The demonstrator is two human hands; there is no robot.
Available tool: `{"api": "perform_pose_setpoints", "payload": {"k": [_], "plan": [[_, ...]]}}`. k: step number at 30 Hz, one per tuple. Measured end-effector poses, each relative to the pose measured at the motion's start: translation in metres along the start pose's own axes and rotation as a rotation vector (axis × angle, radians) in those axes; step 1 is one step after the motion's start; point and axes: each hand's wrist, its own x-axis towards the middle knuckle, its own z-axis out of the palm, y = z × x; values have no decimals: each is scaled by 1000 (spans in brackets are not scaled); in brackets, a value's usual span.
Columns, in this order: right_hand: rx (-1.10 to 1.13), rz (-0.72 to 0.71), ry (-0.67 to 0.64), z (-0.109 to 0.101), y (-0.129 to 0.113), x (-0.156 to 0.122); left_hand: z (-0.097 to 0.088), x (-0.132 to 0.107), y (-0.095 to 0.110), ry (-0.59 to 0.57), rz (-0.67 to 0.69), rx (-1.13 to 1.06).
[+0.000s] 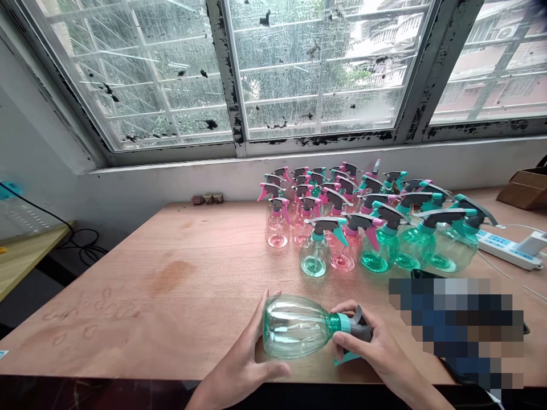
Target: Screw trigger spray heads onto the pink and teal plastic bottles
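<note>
A clear green spray bottle point(297, 326) lies sideways between my hands, above the table's front edge. Its base points left and its grey and teal spray head points right. My left hand point(250, 353) cups the base, with the thumb below and the fingers behind it. My right hand point(371, 344) grips the teal collar and spray head, thumb on the near side. The teal trigger hangs down beneath that hand. Behind stands a cluster of similar bottles, among them a green one point(314, 259) and a pink one point(277, 230), all upright.
The wooden table point(128, 296) runs back to a wall under barred windows. A white power strip point(508, 250) and a brown box point(523, 189) are at the right. A blurred-out dark device point(465, 324) lies near my right hand. Small blocks point(208, 198) sit along the back edge.
</note>
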Motion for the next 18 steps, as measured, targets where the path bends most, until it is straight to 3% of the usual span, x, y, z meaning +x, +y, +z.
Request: {"api": "perform_pose_setpoints", "payload": {"k": [18], "plan": [[26,4,-8,-1,0,1,-1,0,1,-33,-24,-19]]}}
